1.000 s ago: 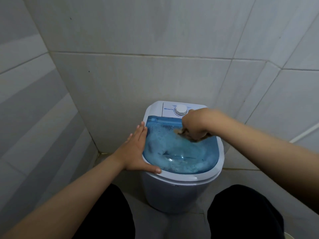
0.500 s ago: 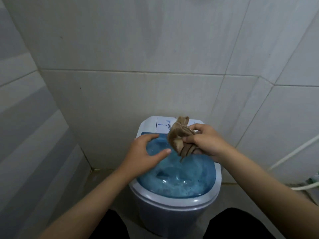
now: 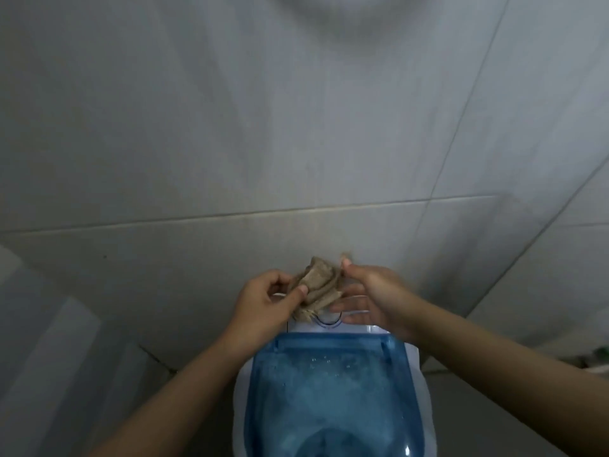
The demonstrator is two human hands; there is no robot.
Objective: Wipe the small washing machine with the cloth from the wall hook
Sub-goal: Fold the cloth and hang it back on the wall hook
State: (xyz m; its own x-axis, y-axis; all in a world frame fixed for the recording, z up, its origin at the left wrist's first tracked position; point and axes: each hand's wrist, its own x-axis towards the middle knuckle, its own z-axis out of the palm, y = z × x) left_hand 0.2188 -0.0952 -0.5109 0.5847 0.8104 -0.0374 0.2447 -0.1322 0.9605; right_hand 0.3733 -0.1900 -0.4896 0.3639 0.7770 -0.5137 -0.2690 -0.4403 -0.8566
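Both hands pinch the cloth (image 3: 321,288) above the washing machine (image 3: 333,390): left hand (image 3: 263,305), right hand (image 3: 369,298); soft, light, best held bunched.

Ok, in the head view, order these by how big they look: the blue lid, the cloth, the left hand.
1. blue lid, by far the largest.
2. left hand.
3. cloth, bunched; close to the hand, so that order is unsure.

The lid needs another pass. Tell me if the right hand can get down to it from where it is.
Probably yes. The right hand holds the cloth with the left hand above the machine's back edge; the blue lid lies just below, nothing between.
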